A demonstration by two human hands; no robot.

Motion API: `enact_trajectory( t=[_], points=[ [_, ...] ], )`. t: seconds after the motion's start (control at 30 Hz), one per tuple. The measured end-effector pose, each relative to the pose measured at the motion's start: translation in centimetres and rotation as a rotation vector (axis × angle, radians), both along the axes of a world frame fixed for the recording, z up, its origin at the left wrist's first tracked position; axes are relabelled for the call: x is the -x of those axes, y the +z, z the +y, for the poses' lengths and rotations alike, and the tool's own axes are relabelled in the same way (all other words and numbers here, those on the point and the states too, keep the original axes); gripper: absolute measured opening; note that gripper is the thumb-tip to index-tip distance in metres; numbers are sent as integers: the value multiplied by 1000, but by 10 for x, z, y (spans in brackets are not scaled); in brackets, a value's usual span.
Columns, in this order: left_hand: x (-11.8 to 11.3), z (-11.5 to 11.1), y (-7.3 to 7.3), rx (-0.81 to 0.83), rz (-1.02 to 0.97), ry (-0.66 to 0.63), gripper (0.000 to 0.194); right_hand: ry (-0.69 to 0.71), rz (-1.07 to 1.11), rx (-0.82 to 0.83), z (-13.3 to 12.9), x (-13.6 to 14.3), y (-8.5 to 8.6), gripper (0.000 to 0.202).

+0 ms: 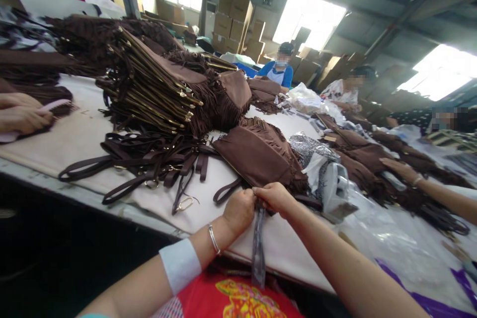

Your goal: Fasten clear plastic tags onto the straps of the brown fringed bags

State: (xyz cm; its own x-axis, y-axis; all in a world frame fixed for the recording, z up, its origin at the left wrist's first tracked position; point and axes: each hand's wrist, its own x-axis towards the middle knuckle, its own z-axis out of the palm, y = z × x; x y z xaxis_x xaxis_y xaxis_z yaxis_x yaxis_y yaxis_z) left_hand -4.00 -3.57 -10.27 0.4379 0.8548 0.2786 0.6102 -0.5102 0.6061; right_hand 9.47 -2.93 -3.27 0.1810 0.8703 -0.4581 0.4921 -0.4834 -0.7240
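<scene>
My left hand (240, 212) and my right hand (276, 198) meet near the table's front edge, fingers closed in a pinch. Between them they grip the top of a narrow dark strap in clear plastic (258, 248), which hangs down over the edge. The exact spot they pinch is hidden by the fingers. Just beyond my hands lies a brown fringed bag (257, 154), with a looped strap (225, 192) beside it. To the left, loose brown wrist straps (149, 164) with gold-coloured rings lie in a tangle.
Stacked brown fringed pouches with gold zippers (152, 84) stand behind the straps. Right of the bag are silver-grey packing material (313, 151) and clear plastic bags (391, 238). A co-worker's hand (400, 171) reaches in from the right; another's hands (22, 114) are at far left.
</scene>
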Motion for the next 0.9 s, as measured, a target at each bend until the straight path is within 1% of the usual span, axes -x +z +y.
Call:
enact_trajectory(
  t=[0.17, 0.37, 0.47, 0.57, 0.63, 0.67, 0.77, 0.8, 0.83, 0.9],
  points=[
    [1, -2, 2, -4, 11, 2, 30, 5, 13, -7, -2, 0, 2, 40],
    [0, -2, 4, 28, 27, 27, 32, 42, 56, -24, -14, -8, 5, 18],
    [0, -1, 7, 67, -37, 28, 31, 29, 12, -82, -18, -9, -1, 16],
    [1, 1, 12, 153, -161, 19, 30, 22, -46, -145, -20, -9, -9, 18],
    [1, 2, 14, 292, -291, 15, 30, 20, -80, -186, -21, -8, -14, 18],
    [1, 2, 16, 407, -374, 15, 30, 20, -95, -206, -21, -8, -17, 18],
    [-1, -1, 19, 890, -689, 23, 29, 17, -132, -258, -24, -7, -23, 17],
    [-2, -2, 20, 1014, -769, 25, 28, 16, -144, -271, -24, -6, -24, 17],
    [-2, -3, 21, 1104, -831, 22, 27, 15, -155, -281, -25, -5, -26, 18],
    [-3, -3, 24, 1223, -921, 15, 23, 18, -182, -295, -25, -3, -28, 20]
  ],
)
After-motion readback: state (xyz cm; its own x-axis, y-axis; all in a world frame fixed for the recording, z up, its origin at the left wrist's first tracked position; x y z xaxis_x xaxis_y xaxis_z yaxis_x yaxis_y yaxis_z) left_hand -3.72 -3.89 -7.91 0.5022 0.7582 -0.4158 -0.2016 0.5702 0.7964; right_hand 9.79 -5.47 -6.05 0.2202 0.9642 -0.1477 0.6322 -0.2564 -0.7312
